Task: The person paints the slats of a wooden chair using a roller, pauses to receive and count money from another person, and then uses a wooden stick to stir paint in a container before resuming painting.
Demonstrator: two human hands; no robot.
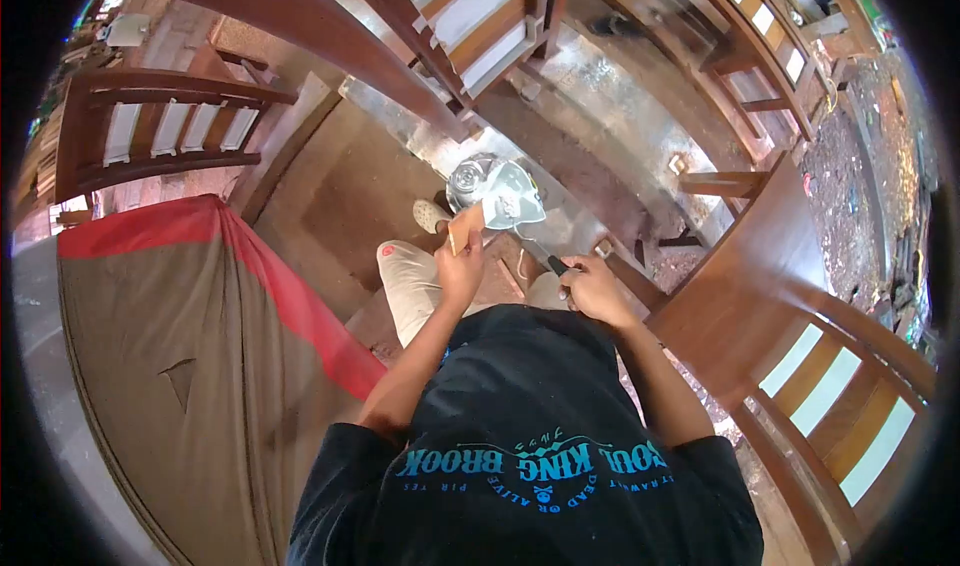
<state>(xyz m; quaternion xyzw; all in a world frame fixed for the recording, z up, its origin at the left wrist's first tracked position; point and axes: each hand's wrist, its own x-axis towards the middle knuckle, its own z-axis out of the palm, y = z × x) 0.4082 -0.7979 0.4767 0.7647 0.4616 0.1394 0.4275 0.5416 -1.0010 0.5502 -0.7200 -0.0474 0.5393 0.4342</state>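
My left hand (460, 274) is closed on a flat tan piece (467, 228), held upright above my knee by its lower end. In my right hand (597, 288) is a black-handled tool (558, 266), its front end pointing away to the left; I cannot tell its kind. Just beyond the tan piece lies a pale, cup-shaped face mask (512, 198) with a thin white cord trailing toward me. A clear, shiny plastic container (470, 178) stands beside the mask and is partly covered by it.
Brown cloth with a red border (190, 366) drapes over something at the left. Wooden chairs with slatted backs stand around me, one chair back (175, 131) at the left and another (840, 396) at the right. A sandalled foot (430, 216) rests on the floor.
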